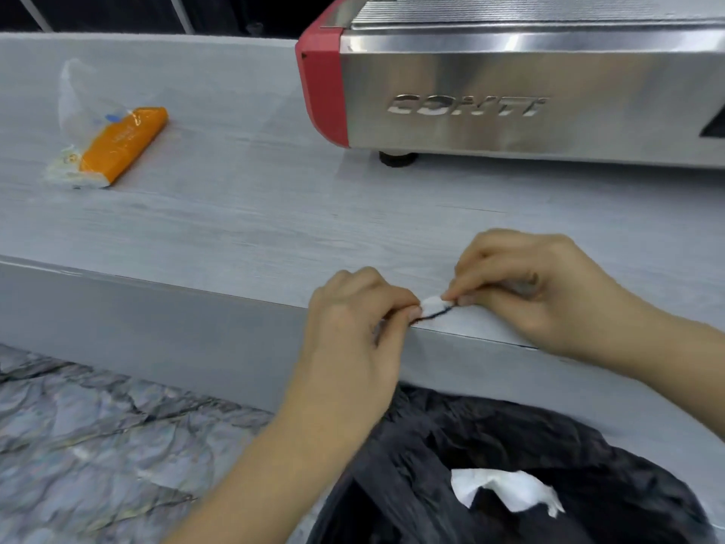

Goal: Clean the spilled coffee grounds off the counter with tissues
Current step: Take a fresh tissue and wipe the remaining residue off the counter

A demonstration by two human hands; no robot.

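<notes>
At the front edge of the grey counter (235, 214), my left hand (353, 331) and my right hand (533, 284) both pinch a small white tissue (431, 305) between their fingertips. A thin dark line of coffee grounds (431, 316) lies along the tissue's lower edge, right at the counter's lip. Most of the tissue is hidden inside my fingers. An orange tissue pack (117, 145) with an opened clear wrapper lies far left on the counter.
A steel espresso machine (529, 92) with a red end panel stands at the back right on a black foot. Below the counter edge a bin with a black bag (490, 445) holds a crumpled white tissue (506, 490). Marbled floor shows at lower left.
</notes>
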